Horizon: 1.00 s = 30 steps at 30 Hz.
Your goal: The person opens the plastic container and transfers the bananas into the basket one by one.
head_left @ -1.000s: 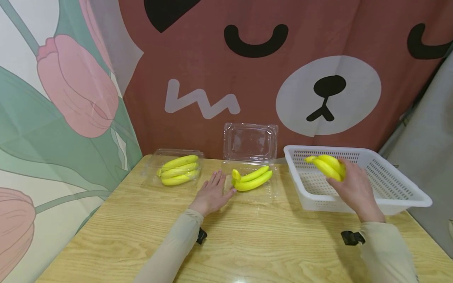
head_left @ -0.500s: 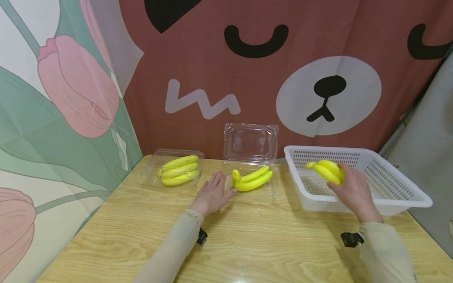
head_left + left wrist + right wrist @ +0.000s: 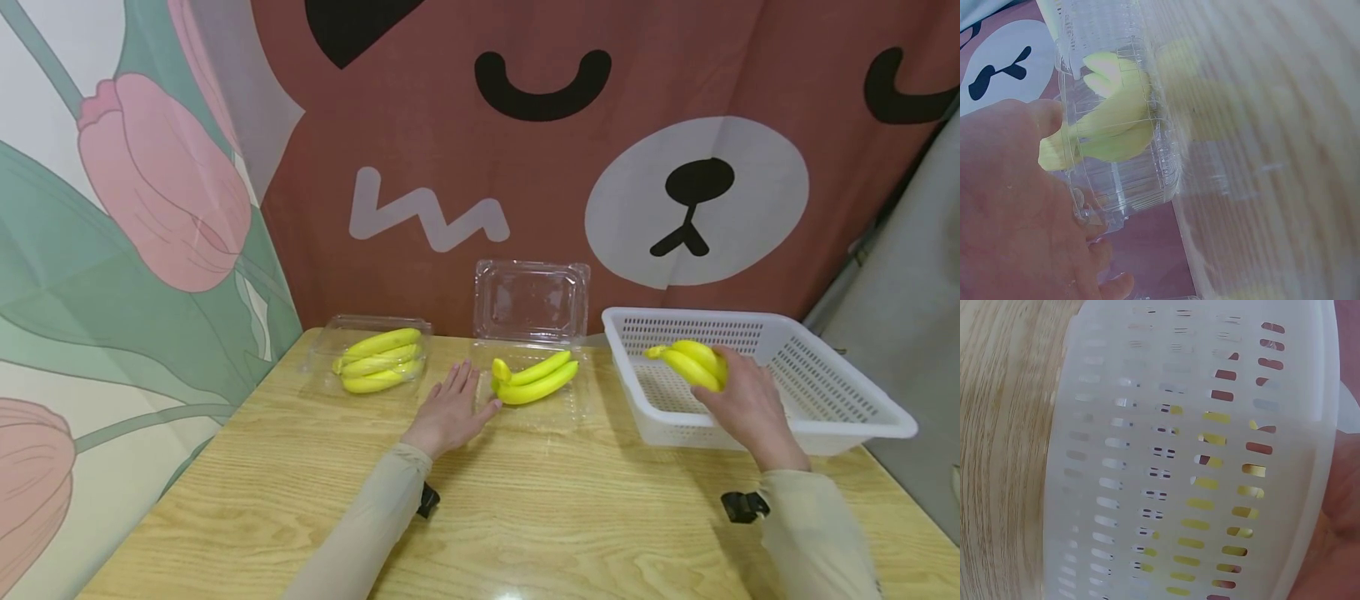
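My right hand [image 3: 752, 402] grips a small bunch of bananas [image 3: 686, 364] over the white basket [image 3: 855, 429]. In the right wrist view the basket's slotted wall [image 3: 1166, 469] hides most of the hand, with yellow showing through the slots. My left hand [image 3: 447, 412] lies with straight fingers at the left side of an open clear clamshell box [image 3: 531, 304], thumb by its near left edge. Inside that box sits a bunch of bananas [image 3: 536, 385]. The left wrist view shows the left hand [image 3: 1022, 206] against the clear box wall [image 3: 1116, 187], the bananas [image 3: 1116, 119] behind it.
Left of the left hand stands a second clear clamshell box [image 3: 318, 350] with its lid down over a bunch of bananas [image 3: 381, 360]. All rests on a wooden table [image 3: 570, 508]. A curtain with a bear print [image 3: 420, 142] hangs right behind the boxes and basket.
The right hand and its bananas have sunk slightly lower over the basket since a second ago. The left hand, both boxes and the basket stay in place.
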Available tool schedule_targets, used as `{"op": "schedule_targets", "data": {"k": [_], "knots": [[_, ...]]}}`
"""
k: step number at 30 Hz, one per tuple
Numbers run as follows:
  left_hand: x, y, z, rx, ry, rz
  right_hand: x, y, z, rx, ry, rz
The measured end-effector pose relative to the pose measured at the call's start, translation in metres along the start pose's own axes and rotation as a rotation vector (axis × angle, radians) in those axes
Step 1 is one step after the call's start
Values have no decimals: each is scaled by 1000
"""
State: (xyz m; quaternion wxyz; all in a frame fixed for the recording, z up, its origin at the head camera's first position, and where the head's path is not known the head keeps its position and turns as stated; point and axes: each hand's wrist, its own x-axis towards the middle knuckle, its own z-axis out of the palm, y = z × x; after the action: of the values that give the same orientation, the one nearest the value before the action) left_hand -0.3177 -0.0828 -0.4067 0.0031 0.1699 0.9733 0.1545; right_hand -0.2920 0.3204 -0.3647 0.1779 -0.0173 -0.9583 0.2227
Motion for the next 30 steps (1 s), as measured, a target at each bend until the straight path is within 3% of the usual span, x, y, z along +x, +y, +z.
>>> {"op": "schedule_targets", "data": {"k": [7,30], "knots": [[1,-2,2,-6,8,6,0,-3,-3,2,-46,62],[-1,1,-1,8,-8,-2,1,-16,-8,8,-78,44]]}}
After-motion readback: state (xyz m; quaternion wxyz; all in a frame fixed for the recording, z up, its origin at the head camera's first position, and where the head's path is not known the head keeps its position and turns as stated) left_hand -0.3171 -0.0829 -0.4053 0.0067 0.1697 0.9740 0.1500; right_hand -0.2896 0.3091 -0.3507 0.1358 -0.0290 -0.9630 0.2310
